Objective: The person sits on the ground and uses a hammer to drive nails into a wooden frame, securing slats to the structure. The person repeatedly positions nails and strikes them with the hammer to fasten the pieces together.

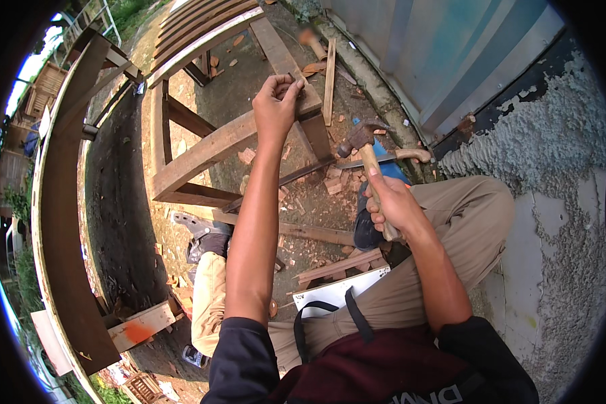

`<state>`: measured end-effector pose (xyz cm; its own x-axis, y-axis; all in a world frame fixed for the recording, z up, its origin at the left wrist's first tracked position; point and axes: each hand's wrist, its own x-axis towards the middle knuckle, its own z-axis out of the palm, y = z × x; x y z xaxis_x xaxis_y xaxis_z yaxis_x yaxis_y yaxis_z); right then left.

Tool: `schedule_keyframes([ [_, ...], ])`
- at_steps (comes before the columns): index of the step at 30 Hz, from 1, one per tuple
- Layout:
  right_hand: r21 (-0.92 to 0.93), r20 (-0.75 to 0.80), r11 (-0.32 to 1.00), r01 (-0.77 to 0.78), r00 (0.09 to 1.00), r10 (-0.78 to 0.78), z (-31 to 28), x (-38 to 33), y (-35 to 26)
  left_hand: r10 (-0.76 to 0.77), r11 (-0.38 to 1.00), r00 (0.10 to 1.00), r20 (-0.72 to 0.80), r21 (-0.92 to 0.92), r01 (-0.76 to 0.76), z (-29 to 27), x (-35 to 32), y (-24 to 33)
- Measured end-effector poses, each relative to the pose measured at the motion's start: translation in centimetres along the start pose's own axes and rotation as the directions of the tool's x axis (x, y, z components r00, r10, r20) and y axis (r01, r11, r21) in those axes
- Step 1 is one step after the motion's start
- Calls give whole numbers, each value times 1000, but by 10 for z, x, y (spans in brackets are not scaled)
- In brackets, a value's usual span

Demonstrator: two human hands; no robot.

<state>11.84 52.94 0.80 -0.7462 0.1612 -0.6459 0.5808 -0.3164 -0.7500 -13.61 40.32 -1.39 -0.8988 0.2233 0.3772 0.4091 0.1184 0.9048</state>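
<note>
My left hand [276, 101] reaches forward to the near right corner of a wooden frame [212, 143]. Its thumb and fingers are pinched together just above the wood; whatever they hold, if anything, is too small to make out. A claw hammer [370, 161] is gripped in my right hand [395, 203], with my fingers wrapped round its wooden handle. The hammer's head points up and away from me, to the right of the frame and apart from it. Slats [198, 27] run across the far part of the frame.
A handsaw [413, 155] with a wooden handle lies beyond the hammer, near a blue item [392, 167]. Wood chips [337, 180] and offcuts litter the ground. A loose stick [330, 84] leans by the frame. Metal sheeting [444, 54] and a rough wall [552, 155] stand on the right.
</note>
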Motion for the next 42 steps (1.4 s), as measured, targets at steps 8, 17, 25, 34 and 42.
schedule_keyframes([
  [8, 3, 10, 1000, -16, 1000, 16, 2, 1, 1, 12, 1000, 1000, -11, 11, -12, 0, 0, -1],
  [17, -21, 4, 999, -33, 999, 33, 4, 3, 3, -1, 1000, 1000, -5, 31, 2, -1, 1, 0],
  [25, -40, 4, 999, -27, 1000, 27, 4, 5, 6, -42, 999, 998, 45, -4, 43, 0, 2, 2],
  [34, -18, 9, 999, -35, 999, 35, 8, 3, 5, -35, 998, 998, 48, -45, 38, 0, 2, -3],
  [42, -45, -1, 998, -45, 999, 45, 7, 4, 6, -140, 917, 990, -6, -377, 128, -23, 7, -7],
])
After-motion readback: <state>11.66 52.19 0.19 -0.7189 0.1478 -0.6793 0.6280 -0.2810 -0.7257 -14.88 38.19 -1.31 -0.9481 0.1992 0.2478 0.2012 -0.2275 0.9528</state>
